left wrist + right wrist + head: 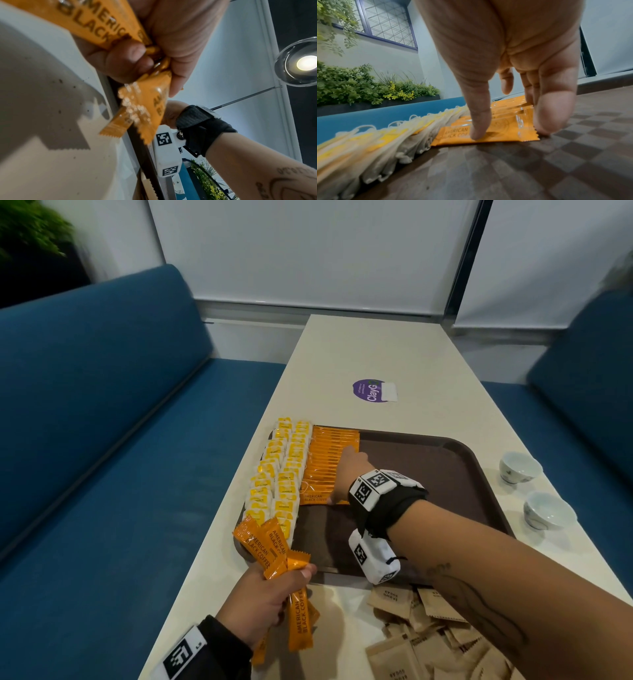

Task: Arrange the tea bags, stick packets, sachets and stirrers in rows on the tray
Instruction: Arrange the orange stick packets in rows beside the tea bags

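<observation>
A brown tray (428,474) lies on the cream table (394,354). Two rows of yellow-tagged tea bags (277,477) run along its left side, with a row of orange stick packets (325,463) beside them. My right hand (339,474) rests on that row with straight fingers. In the right wrist view, this right hand (510,121) has its thumb pressing the nearest packet (501,135), next to the tea bags (376,142). My left hand (274,594) grips a bunch of orange stick packets (270,546) at the tray's near left corner. The left hand (137,60) is curled round the packets (96,23).
A pile of brown sugar sachets (428,635) lies on the table in front of the tray. Two small white cups (519,467) (548,510) stand right of the tray. A purple sticker (371,391) is behind it. Blue benches (102,422) flank the table.
</observation>
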`<state>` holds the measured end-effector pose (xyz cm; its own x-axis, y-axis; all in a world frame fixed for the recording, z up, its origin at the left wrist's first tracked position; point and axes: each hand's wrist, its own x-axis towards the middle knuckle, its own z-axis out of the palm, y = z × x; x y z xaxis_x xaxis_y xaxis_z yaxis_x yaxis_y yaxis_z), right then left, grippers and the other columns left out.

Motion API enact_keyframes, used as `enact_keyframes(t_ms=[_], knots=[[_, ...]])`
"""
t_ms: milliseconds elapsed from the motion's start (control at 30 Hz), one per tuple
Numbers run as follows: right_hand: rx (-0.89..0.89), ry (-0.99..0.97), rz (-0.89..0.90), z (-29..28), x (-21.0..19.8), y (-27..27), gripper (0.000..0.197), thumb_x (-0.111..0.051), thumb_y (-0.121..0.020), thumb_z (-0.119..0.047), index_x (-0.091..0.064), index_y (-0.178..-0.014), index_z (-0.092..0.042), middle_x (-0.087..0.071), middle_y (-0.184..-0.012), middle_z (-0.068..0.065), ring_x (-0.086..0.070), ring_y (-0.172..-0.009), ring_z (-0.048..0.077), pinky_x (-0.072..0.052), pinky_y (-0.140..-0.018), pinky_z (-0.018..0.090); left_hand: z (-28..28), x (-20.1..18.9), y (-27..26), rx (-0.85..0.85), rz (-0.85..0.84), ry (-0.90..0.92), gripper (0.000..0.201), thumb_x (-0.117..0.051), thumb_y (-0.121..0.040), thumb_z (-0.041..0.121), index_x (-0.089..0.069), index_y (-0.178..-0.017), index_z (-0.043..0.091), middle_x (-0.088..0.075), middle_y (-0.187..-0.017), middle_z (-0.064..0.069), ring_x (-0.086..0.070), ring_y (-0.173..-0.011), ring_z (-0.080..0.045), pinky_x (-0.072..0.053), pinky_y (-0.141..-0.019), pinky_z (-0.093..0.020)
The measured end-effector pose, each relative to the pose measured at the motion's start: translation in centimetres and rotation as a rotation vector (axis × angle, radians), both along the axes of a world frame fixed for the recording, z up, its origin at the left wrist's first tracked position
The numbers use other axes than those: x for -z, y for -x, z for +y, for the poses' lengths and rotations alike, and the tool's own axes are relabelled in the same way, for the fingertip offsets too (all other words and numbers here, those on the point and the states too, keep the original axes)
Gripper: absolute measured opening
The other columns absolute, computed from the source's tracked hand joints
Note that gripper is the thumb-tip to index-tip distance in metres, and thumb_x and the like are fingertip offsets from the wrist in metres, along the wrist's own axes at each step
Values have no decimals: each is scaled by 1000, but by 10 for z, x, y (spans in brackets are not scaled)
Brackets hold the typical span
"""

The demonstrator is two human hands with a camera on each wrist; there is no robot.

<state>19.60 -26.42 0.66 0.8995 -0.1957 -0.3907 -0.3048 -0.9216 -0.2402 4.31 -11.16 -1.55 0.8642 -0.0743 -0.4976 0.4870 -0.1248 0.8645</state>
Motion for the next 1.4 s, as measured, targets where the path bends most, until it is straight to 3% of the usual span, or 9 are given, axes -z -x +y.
enact_keyframes(t_ms=[200, 300, 433, 533, 633, 800, 1033, 1200, 1400], knots=[[17, -24, -29, -12, -3, 4, 93, -80, -71, -36, -23, -139, -7, -36, -137, 17, -55, -114, 32, -48, -89, 38, 1, 1, -1, 45, -5, -2, 26, -56, -91, 24, -65, -104, 3, -53, -39, 13, -52, -35, 0, -36, -37, -10], [12, -106, -74, -17, -10, 7, 87, -76, -76, -40, -26, -140, -7, -40, -137, 15, -52, -118, 30, -47, -92, 38, 3, 3, -2, 91, -13, -29, 24, -55, -91, 27, -71, -91, 8, -57, -57, 2, -49, -43, -5, -36, -43, -14], [-134, -296, -133, -26, -37, 35, 42, -69, -84, -31, -58, -113, -2, -59, -96, 7, -55, -85, 17, -45, -75, 29, 2, 2, -3, 155, 15, 0, 20, -57, -90, 25, -70, -83, 11, -65, -67, 4, -47, -46, -5, -36, -44, -17], [-241, -504, -49, -32, -48, 76, 17, -72, -82, -25, -64, -90, -12, -65, -85, 2, -59, -71, 11, -47, -63, 22, -1, -3, -3, 191, 47, 69, 17, -58, -89, 22, -67, -82, 9, -67, -62, 6, -45, -41, -5, -34, -41, -16], [-240, -656, 69, -32, -42, 114, 20, -76, -78, -26, -61, -89, -19, -68, -86, 4, -61, -70, 10, -48, -61, 27, -5, -6, -3, 193, 49, 146, 17, -61, -87, 21, -63, -81, 5, -65, -57, 1, -39, -37, -6, -32, -37, -15], [-148, -753, 145, -26, -24, 153, 40, -85, -67, -23, -50, -85, -18, -61, -68, 0, -59, -58, 12, -38, -42, 22, -15, -5, -2, 85, 22, 228, 29, -65, -77, 30, -60, -80, 2, -46, -42, 0, -33, -33, -6, -29, -34, -15], [-98, -812, 42, -21, -13, 166, 23, -77, -75, -11, -55, -81, -14, -60, -64, 4, -55, -48, 9, -39, -42, 22, -19, -2, -2, -3, -33, 279, 46, -69, -61, 40, -62, -80, -1, -50, -55, -9, -35, -35, -8, -31, -33, -15], [-114, -863, 116, -25, -10, 168, 11, -71, -82, -10, -61, -85, -12, -62, -68, 3, -54, -51, 7, -42, -43, 18, -13, -1, -6, -73, -53, 250, 36, -66, -65, 45, -49, -62, 13, -42, -49, -5, -36, -36, -11, -33, -36, -17], [-195, -824, 147, -26, -10, 168, 17, -74, -79, -10, -60, -86, -14, -63, -76, 4, -57, -55, 5, -45, -50, 16, -17, -6, -5, -76, -138, 207, 24, -64, -81, 30, -54, -70, 11, -46, -50, -6, -39, -36, -11, -32, -35, -17]])
